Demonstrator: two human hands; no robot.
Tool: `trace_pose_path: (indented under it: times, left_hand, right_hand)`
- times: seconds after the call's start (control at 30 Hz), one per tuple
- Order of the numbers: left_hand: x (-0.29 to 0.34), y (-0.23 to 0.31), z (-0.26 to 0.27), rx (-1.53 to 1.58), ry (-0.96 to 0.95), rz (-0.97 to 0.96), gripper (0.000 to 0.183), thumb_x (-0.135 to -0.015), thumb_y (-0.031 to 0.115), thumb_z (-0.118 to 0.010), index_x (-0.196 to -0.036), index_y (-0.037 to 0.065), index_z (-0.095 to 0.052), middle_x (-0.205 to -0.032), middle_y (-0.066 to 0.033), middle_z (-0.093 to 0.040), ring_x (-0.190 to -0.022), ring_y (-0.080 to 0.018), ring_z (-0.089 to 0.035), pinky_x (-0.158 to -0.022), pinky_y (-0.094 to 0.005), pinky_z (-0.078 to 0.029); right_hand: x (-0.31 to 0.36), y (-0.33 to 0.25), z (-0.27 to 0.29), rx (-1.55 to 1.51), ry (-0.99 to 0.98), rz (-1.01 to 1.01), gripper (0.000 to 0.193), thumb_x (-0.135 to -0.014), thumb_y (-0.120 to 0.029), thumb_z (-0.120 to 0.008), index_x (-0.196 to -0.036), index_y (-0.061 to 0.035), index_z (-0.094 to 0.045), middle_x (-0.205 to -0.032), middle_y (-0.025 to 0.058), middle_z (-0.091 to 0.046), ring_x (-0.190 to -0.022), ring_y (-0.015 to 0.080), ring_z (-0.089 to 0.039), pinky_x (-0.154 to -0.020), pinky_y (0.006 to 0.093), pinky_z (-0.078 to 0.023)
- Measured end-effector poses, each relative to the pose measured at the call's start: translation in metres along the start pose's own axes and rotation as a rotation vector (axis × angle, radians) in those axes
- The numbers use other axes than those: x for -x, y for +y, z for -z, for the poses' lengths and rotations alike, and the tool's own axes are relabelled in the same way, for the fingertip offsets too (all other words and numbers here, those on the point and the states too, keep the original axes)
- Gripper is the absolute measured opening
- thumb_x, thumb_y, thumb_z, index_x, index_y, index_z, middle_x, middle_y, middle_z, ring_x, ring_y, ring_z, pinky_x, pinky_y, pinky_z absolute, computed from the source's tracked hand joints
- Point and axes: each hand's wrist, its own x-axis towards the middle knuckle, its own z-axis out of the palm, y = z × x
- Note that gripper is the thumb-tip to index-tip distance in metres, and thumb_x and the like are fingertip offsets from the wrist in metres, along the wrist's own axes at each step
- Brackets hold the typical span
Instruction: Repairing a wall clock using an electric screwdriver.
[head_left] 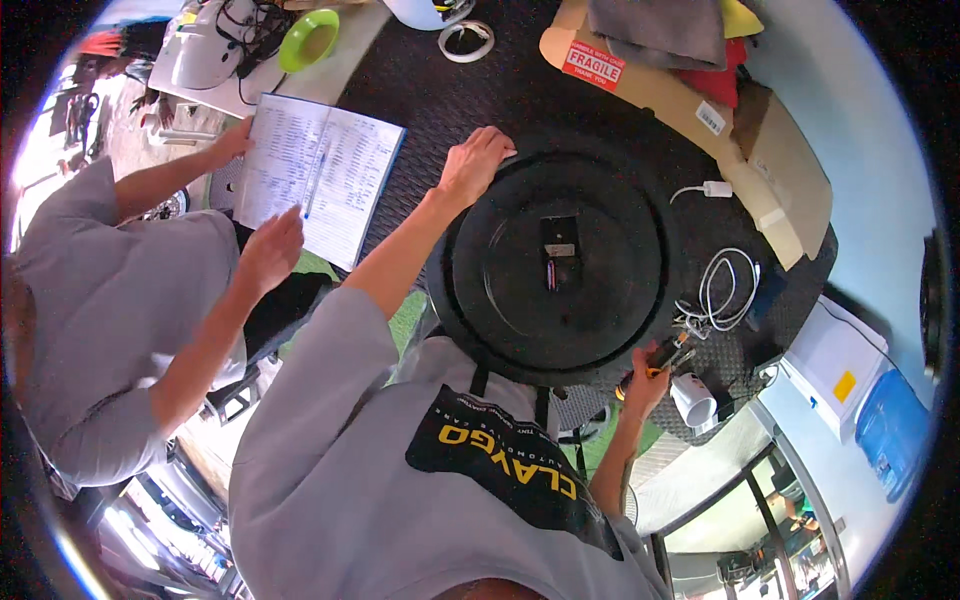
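A large black round disc (610,300) with a raised rim lies on the dark table in front of me. At its middle is a small rectangular recess (560,250) with a few thin wires. My left hand (478,168) rests at the disc's far left edge, its fingers close together and bent over the rim. Near the disc's right front edge, my right hand (645,385) is closed round an orange-and-black hand tool (662,358), partly hidden by the fingers. Beside that hand lies a white mug (692,399), tipped on its side.
On my left, another person (150,300) holds an open notebook (340,170) with a pen on it. A coiled white cable (725,290) and a white adapter (717,189) lie right of the disc. Cardboard (690,110), a white tape roll (466,42) and a green bowl (308,41) are farther back.
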Motion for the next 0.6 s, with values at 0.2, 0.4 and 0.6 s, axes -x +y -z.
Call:
trace_pose_path:
  times: [0.2, 0.4, 0.6]
  left_hand:
    - [0.003, -0.004, 0.0, 0.015, 0.055, -0.031, 0.012, -0.089, 0.021, -0.057, -0.094, 0.01, -0.062, -0.096, -0.0047, -0.058, -0.096, -0.0251, -0.058, -0.074, -0.0378, -0.053]
    - [0.005, -0.012, 0.001, 0.152, 0.115, 0.064, 0.011, -0.081, 0.018, -0.067, -0.09, 0.012, -0.066, -0.093, -0.0038, -0.06, -0.09, -0.0246, -0.059, -0.073, -0.038, -0.051]
    - [0.005, -0.021, -0.002, 0.271, 0.068, 0.137, 0.012, -0.079, 0.019, -0.069, -0.088, 0.012, -0.066, -0.091, -0.0044, -0.061, -0.091, -0.0252, -0.06, -0.077, -0.0372, -0.051]
  right_hand:
    - [-0.001, -0.002, 0.001, -0.028, -0.077, -0.031, 0.038, -0.08, -0.013, -0.074, -0.113, -0.0028, -0.058, -0.087, 0.0023, -0.063, -0.068, 0.0097, -0.054, -0.061, 0.0244, -0.043]
    - [0.001, -0.031, 0.001, -0.002, -0.115, -0.125, 0.034, -0.081, -0.011, -0.074, -0.111, -0.0015, -0.059, -0.087, 0.0021, -0.063, -0.067, 0.0094, -0.053, -0.06, 0.0239, -0.043]
    - [-0.002, -0.047, -0.007, -0.001, -0.15, -0.06, 0.031, -0.082, -0.011, -0.073, -0.109, -0.0013, -0.06, -0.096, 0.004, -0.064, -0.081, 0.0118, -0.057, -0.072, 0.025, -0.046]
